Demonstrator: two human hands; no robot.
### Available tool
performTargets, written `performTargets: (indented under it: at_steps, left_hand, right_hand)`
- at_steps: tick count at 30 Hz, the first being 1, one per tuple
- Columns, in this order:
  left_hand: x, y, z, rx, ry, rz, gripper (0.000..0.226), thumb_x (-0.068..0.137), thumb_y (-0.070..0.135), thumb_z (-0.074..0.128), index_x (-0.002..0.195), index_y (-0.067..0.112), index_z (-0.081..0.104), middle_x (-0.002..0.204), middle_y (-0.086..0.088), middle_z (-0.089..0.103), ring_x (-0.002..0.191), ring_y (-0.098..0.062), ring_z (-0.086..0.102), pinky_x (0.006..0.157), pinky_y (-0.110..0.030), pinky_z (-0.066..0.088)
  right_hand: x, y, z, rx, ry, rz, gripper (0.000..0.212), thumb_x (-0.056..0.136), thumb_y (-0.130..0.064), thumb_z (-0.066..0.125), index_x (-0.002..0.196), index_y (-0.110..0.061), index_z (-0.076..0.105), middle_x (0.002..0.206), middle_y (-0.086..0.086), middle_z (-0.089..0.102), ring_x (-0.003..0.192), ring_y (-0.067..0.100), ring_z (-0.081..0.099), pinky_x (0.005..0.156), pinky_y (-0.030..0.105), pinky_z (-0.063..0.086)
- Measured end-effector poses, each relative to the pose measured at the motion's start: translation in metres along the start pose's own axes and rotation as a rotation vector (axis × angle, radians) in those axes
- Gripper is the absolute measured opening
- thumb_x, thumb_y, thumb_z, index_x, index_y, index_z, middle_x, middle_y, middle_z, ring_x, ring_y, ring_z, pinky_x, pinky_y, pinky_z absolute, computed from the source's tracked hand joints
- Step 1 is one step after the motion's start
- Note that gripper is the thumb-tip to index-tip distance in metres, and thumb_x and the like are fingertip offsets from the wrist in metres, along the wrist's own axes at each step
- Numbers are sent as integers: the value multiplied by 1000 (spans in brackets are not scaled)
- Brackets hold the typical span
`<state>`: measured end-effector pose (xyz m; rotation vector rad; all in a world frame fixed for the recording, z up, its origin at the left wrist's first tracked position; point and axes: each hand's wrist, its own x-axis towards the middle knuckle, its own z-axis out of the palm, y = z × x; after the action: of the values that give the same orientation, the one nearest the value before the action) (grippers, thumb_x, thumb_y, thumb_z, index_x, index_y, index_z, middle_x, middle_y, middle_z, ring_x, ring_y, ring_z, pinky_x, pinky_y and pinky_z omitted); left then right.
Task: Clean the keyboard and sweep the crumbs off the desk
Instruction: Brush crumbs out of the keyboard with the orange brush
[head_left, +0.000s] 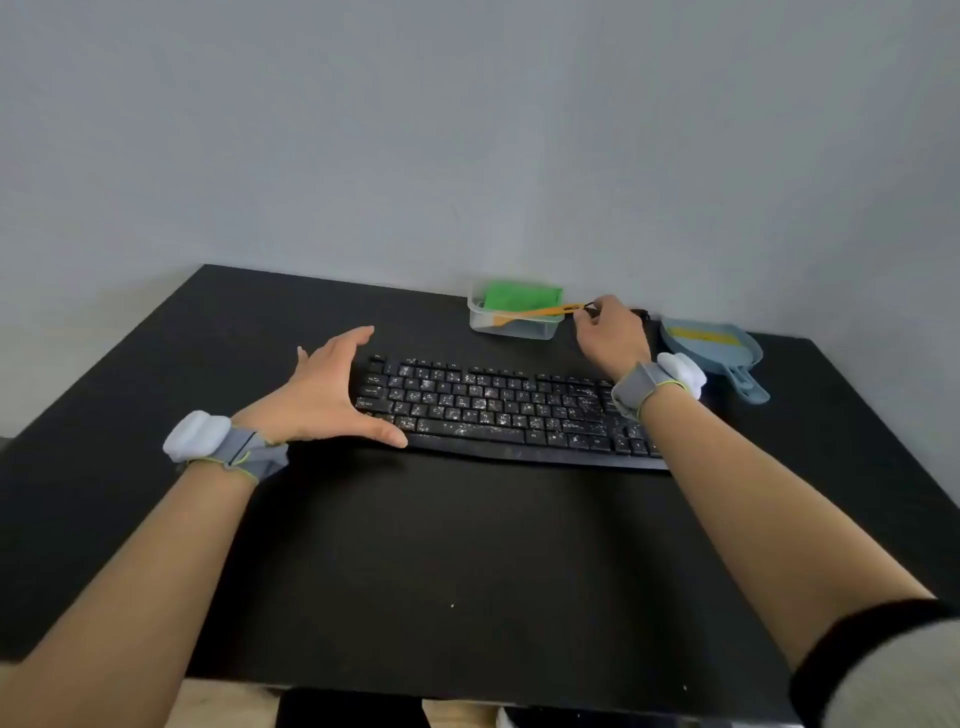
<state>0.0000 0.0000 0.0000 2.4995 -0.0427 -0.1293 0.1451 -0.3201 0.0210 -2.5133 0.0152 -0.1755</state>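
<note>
A black keyboard (498, 410) speckled with white crumbs lies across the middle of the black desk (441, 561). My left hand (327, 395) is spread wide at the keyboard's left end, thumb at its front edge, fingers straight. My right hand (613, 335) reaches past the keyboard's far right side and pinches the dark end of an orange-handled brush (540, 313). The brush lies slanted across a clear plastic box (514, 328) that holds a green cloth (522, 296).
A blue dustpan (714, 351) with a yellow strip sits at the back right, its handle pointing toward me. The box stands against the grey wall. A single white crumb (452, 605) lies on the desk in front of the keyboard. Both wrists wear grey bands.
</note>
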Motion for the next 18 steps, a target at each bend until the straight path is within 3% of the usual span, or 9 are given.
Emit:
performTargets:
  at_steps: [5, 8, 11, 14, 18]
  left_hand:
    - [3, -10, 2, -50, -15, 8, 146, 38, 70, 87, 154, 33, 7, 160, 6, 19, 150, -19, 8, 118, -47, -18]
    - [6, -16, 6, -3, -20, 35, 147, 35, 77, 84, 153, 36, 7, 160, 8, 19, 150, -17, 7, 117, -48, -21]
    - [2, -13, 8, 7, -11, 49, 141, 41, 68, 87, 154, 36, 8, 160, 8, 18, 149, -14, 1, 117, -44, -22]
    - [0, -12, 6, -29, -17, 79, 136, 46, 61, 89, 154, 36, 9, 160, 9, 17, 137, 1, -3, 116, -40, -23]
    - [-3, -10, 3, -96, -26, 105, 131, 53, 48, 92, 154, 35, 10, 159, 11, 19, 122, 8, -6, 112, -32, -22]
  right_hand:
    - [15, -2, 8, 13, 4, 73, 36, 101, -33, 47, 102, 0, 62, 95, 17, 67, 84, 30, 57, 69, 29, 36]
    - [23, -5, 13, 39, 2, 98, 32, 101, -30, 48, 84, -6, 60, 79, 12, 59, 79, 32, 56, 68, 28, 36]
    - [27, -5, 16, 90, 14, 126, 35, 99, -31, 51, 77, -5, 62, 74, 12, 60, 78, 33, 58, 68, 29, 38]
    - [33, -7, 20, 177, 93, 127, 35, 96, -28, 57, 87, 3, 73, 81, 20, 71, 86, 39, 65, 70, 34, 47]
    - [39, -25, 19, 354, 178, 85, 30, 93, -31, 61, 103, -6, 74, 97, 11, 75, 96, 27, 69, 81, 30, 51]
